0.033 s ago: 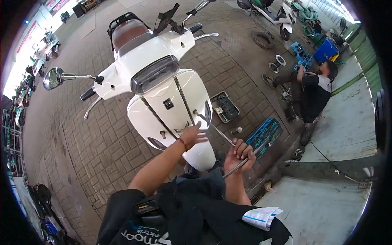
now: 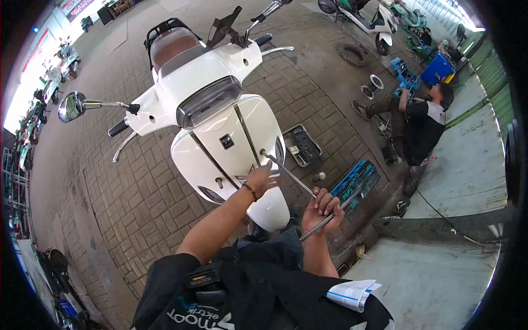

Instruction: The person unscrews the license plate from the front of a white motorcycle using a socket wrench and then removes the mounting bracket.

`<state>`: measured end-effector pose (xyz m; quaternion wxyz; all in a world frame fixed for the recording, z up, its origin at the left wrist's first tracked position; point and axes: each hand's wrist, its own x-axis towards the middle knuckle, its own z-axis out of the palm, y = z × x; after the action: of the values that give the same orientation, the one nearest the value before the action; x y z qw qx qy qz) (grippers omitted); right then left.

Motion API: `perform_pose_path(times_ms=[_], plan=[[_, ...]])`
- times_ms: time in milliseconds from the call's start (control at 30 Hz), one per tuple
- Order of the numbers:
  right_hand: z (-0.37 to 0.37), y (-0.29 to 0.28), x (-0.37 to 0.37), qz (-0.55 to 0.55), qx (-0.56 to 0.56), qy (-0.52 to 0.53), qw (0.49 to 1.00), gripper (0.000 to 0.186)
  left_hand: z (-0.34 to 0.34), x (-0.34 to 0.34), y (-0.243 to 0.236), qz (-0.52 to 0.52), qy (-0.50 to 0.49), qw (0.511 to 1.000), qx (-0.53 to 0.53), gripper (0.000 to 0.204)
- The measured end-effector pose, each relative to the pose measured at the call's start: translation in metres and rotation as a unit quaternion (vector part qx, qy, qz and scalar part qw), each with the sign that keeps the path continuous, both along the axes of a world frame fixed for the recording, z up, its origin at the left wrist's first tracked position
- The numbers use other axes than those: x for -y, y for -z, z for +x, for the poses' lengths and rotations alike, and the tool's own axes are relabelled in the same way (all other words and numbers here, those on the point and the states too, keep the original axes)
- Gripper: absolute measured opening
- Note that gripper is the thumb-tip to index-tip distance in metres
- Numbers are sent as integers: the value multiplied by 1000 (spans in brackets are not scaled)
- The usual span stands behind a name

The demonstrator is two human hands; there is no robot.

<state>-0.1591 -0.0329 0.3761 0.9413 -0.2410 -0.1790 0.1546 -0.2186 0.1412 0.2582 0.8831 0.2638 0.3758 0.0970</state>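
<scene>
In front of me stands a white scooter (image 2: 212,143), its front panel facing me. A long metal T-handle wrench (image 2: 294,179) reaches from a hole on the panel's right side back to my right hand (image 2: 323,210). That hand is closed around the handle where shaft and crossbar meet. My left hand (image 2: 261,180), with a dark band at the wrist, is just left of the shaft over the lower panel. Its fingers are apart and it appears to hold nothing. Another hole (image 2: 219,183) shows on the panel's left side.
On the brick floor to the right lie a tray of dark parts (image 2: 302,146), a small can (image 2: 318,176) and a blue toolbox lid (image 2: 356,184). A co-worker (image 2: 426,124) sits farther right by the wall, near two wheel rims (image 2: 376,82) and a tyre (image 2: 352,55).
My left hand and forearm have shifted very slightly up and to the right. The T-handle wrench and my right hand stay in place.
</scene>
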Motion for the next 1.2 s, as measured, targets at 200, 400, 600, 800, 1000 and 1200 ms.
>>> perform_pose_path(times_ms=[200,400,600,800,1000,1200], plan=[[-5,19,4,-31,-40,-2,999,35,29,-7,43,-1,-58,998,3,14],[-16,22,9,-49,-13,-17,999,35,13,-12,35,41,-52,997,31,12],[-15,18,15,-67,-18,-17,997,33,13,-9,27,-6,-51,998,33,15],[-8,22,16,-83,12,-26,996,34,19,-17,37,14,-35,999,27,12],[-15,52,42,-109,-163,3,980,34,20,-15,30,41,-46,998,11,10],[-55,36,59,-257,-221,-22,941,41,25,-9,11,56,-47,995,-67,11]])
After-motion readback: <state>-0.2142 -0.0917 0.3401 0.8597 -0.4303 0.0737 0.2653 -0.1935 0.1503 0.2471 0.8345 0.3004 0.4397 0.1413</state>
